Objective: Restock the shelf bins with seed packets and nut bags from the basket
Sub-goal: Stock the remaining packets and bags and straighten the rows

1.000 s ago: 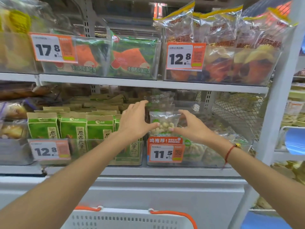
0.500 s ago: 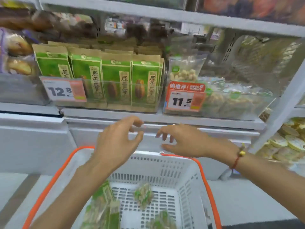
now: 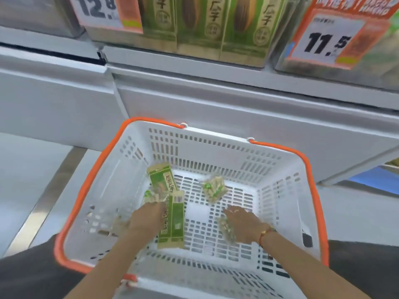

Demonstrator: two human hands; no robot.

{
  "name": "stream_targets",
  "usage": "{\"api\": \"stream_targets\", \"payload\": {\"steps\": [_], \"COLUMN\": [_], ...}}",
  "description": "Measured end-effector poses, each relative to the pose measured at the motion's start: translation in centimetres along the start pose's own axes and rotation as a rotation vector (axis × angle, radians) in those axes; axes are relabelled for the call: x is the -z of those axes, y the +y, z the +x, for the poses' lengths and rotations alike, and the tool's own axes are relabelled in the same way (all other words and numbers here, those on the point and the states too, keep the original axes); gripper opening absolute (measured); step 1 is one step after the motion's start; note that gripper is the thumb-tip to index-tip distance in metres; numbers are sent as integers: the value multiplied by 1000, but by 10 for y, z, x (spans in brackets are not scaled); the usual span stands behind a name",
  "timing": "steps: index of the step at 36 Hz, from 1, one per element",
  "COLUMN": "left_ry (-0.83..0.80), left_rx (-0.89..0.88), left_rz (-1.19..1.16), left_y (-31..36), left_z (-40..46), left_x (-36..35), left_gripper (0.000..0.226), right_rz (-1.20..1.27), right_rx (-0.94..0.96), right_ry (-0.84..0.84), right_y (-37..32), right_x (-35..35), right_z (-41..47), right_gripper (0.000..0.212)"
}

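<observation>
Both hands were down inside the white basket [image 3: 216,147] with its orange rim, so the step in hand looked like the pick-up of the next stock for the shelf; the left hand [image 3: 143,221] lay over a clear nut bag [image 3: 153,196] and against a green seed packet [image 3: 171,221] lying back-up, barcode showing, though whether its fingers had closed on either could not be told through the blur; the right hand [image 3: 243,224] had its fingers stretched forward, relaxed, over another small nut bag [image 3: 226,230], touching it or very near, with no clear pinch; a second seed packet [image 3: 163,176] lay face-up toward the far wall, and a third nut bag [image 3: 214,188] sat apart near the middle of the floor; above, the seed-packet bin [image 3: 203,24] stood behind the 12.8 price tag [image 3: 108,11], and the nut bin carried the 11.5 price tag [image 3: 328,37]; the next move would probably call for a firm hold on one item per hand, then a lift clear of the basket rim to the matching bin.
</observation>
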State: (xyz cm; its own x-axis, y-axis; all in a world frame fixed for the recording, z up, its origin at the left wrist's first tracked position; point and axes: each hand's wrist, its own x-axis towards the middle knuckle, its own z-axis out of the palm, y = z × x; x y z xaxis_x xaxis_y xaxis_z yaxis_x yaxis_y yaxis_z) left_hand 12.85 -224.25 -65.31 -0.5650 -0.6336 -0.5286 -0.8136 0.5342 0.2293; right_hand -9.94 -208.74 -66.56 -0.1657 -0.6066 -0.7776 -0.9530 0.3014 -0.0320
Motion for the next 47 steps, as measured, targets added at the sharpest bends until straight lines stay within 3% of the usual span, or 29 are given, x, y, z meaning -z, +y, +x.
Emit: {"api": "stream_targets", "payload": {"steps": [3, 7, 9, 11, 14, 16, 19, 23, 25, 27, 29, 31, 34, 37, 40, 44, 47], "left_ry": [28, 232, 214, 150, 74, 37, 45, -1, -39, -73, -118, -185, -154, -77, -133, -142, -81], "left_rx": [0, 70, 155, 253, 377, 420, 487, 433, 374, 296, 211, 142, 109, 205, 264, 142, 57], "left_rz": [67, -20, -125, -221, -390, -402, -455, -487, -427, -349, -320, -368, -520, -911, -1232, -1267, -1309], "left_y": [6, 6, 5, 1, -10, -13, -16, -19, -14, -8, -6, -3, 3, 10, 17, 33, 46], "left_z": [2, 13, 17, 21, 32, 36, 39, 40, 38, 35, 32, 29, 26, 25, 23, 15, 5], "left_x": [-8, -1, 2, -2, -13, -17, -18, -23, -25, -26, -28, -28, -22, 1, 33, 74, 106], "left_gripper": [38, 52, 44, 35, 38, 44, 55, 43, 38, 42, 42, 38, 27, 22, 26, 37, 28], "right_rz": [-103, -94, -82, -48, 175, 393, 539, 281, 226, 266, 413, 556, 760, 859, 899, 1010, 1044], "right_rx": [67, 41, -10, -82, -179, -204, -200, -207, -236, -227, -212, -196, -197, -170, -160, -102, -11], "right_ry": [24, 184, 232, 222, 180, 154, 1, -114, -113, -100, -91, -117, -160, -130, -25, 52, 101], "right_y": [6, 14, 17, 20, 24, 25, 22, 13, 7, 5, 3, 5, 8, 15, 19, 26, 31], "right_x": [-14, -17, -16, -16, -19, -22, -25, -22, -17, -14, -12, -6, 15, 32, 58, 103, 133], "right_z": [1, 3, 4, 4, 3, 2, 0, 0, -2, -4, -6, -8, -21, -29, -40, -66, -93], "right_gripper": [74, 72, 57, 28, 41, 35, 49, 65, 51, 25, 39, 30, 54, 48, 50, 45, 34]}}
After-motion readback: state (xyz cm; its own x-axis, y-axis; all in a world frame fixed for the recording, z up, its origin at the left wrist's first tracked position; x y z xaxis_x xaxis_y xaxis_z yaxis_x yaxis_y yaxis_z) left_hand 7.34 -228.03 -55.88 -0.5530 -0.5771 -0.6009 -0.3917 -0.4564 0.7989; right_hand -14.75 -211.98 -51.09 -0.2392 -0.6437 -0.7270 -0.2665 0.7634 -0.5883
